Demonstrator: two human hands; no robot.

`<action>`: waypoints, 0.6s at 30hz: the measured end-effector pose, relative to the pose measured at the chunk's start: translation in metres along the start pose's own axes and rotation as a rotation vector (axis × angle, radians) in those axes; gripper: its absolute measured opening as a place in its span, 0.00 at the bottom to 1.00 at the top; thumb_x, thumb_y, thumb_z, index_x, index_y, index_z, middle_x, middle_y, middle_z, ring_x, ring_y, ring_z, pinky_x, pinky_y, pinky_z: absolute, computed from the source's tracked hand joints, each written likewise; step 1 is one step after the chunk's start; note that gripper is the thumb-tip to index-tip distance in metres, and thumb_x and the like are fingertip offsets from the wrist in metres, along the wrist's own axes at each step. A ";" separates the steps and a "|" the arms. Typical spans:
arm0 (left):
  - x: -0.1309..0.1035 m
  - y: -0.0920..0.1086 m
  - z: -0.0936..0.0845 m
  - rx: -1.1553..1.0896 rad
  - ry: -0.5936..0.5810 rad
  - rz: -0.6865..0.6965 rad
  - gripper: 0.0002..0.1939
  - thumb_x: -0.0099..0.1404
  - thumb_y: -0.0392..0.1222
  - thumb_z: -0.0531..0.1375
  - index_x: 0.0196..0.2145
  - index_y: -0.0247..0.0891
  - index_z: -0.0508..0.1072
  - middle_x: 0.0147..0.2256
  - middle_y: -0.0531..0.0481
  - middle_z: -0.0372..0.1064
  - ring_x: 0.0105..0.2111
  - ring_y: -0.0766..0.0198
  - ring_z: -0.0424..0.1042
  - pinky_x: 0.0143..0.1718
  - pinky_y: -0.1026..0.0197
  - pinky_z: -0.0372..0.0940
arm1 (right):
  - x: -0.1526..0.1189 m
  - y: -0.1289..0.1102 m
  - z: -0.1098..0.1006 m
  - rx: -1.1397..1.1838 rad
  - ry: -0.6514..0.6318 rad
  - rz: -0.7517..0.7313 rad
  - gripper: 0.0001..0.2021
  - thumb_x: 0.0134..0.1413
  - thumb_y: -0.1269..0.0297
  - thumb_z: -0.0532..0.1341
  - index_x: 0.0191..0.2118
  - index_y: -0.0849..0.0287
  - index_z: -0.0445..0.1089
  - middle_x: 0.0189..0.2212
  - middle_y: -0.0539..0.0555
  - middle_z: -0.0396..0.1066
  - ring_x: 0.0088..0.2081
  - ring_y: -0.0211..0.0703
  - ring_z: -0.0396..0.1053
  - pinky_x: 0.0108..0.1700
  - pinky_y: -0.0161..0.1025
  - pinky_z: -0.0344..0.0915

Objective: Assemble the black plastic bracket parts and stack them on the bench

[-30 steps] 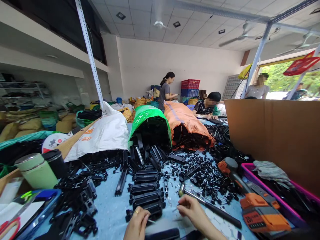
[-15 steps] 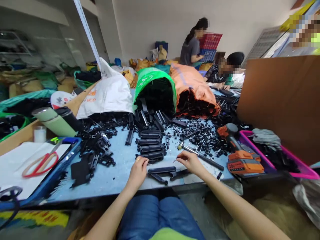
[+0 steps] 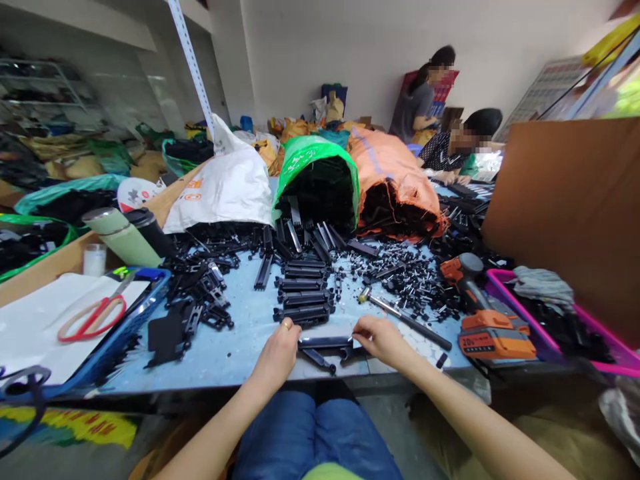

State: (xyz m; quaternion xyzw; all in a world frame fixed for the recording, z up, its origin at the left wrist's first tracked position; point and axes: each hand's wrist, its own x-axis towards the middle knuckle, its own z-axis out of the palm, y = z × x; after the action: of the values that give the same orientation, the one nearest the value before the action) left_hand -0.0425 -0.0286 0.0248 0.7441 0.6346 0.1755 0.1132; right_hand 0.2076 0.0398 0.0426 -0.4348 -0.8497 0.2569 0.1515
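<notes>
Left hand (image 3: 278, 348) and right hand (image 3: 376, 339) pinch narrowly at the ends of a black bar (image 3: 326, 342), seemingly aligning it; next calls for steadiness. Pinched contents unclear.

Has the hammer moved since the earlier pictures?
No, the hammer hasn't moved: against the orange drill, it lies in the same spot, its head still just right of the stacked black parts.

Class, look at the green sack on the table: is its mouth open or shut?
Open. The green sack lies with its mouth gaping toward the viewer, showing a dark inside, with black parts at the opening.
</notes>
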 end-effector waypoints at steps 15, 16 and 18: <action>0.002 -0.032 0.063 0.043 0.477 0.267 0.12 0.65 0.37 0.50 0.42 0.41 0.70 0.38 0.46 0.71 0.37 0.60 0.73 0.36 0.63 0.69 | -0.004 -0.030 -0.002 -0.306 -0.049 -0.057 0.06 0.52 0.72 0.54 0.31 0.58 0.68 0.33 0.52 0.69 0.34 0.39 0.67 0.33 0.32 0.54; -0.001 -0.035 0.066 0.033 0.543 0.315 0.12 0.65 0.37 0.51 0.43 0.42 0.70 0.38 0.46 0.72 0.37 0.60 0.73 0.37 0.63 0.70 | -0.004 -0.029 -0.003 -0.298 -0.045 -0.064 0.05 0.53 0.71 0.55 0.31 0.58 0.68 0.33 0.52 0.69 0.34 0.39 0.67 0.33 0.32 0.55; -0.006 -0.038 0.071 0.010 0.636 0.374 0.14 0.64 0.35 0.52 0.46 0.42 0.69 0.39 0.46 0.73 0.39 0.60 0.73 0.40 0.61 0.70 | -0.005 -0.029 -0.003 -0.281 -0.033 -0.082 0.05 0.54 0.70 0.55 0.32 0.58 0.67 0.34 0.52 0.69 0.34 0.39 0.66 0.34 0.31 0.55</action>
State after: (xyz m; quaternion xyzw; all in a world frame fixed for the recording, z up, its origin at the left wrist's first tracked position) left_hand -0.0484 -0.0242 -0.0556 0.7559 0.4922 0.4125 -0.1276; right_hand 0.1930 0.0227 0.0612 -0.4123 -0.8967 0.1363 0.0854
